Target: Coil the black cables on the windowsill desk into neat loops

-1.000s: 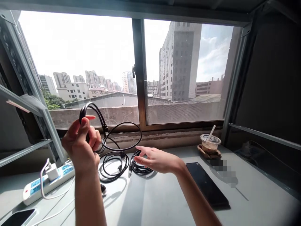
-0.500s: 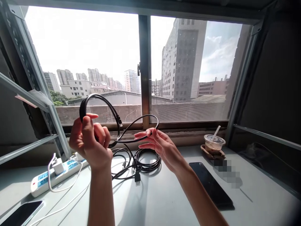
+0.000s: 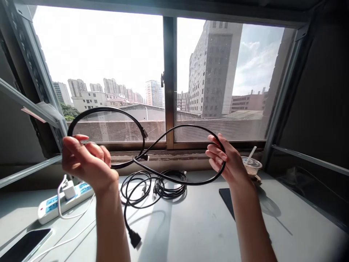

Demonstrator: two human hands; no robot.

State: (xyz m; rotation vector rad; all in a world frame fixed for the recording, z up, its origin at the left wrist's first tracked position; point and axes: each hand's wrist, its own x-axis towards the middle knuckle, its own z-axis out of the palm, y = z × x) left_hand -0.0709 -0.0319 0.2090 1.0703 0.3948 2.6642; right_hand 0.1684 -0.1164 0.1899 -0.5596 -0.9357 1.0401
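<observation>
A black cable (image 3: 191, 183) hangs in two wide loops between my hands, the strands crossing near the middle. My left hand (image 3: 85, 158) is closed around the coiled left loop, its fingers curled toward the window. On the other side, my right hand (image 3: 225, 156) grips the right loop between thumb and fingers. One black plug (image 3: 135, 238) dangles on a length of cable above the desk, and a smaller connector (image 3: 144, 132) shows on the left loop. Behind and below the held cable, coiled black cables (image 3: 174, 195) lie on the desk.
At left stand a white power strip (image 3: 43, 215) with a charger (image 3: 68, 190) and a phone (image 3: 24, 245). A lidded drink cup (image 3: 251, 166) and a dark phone (image 3: 226, 200) sit partly behind my right arm. Metal posts frame the window (image 3: 170, 91).
My hands have moved apart, left hand leftward and right hand rightward, spreading the cable into wider loops. The dangling plug now hangs lower and farther left.
</observation>
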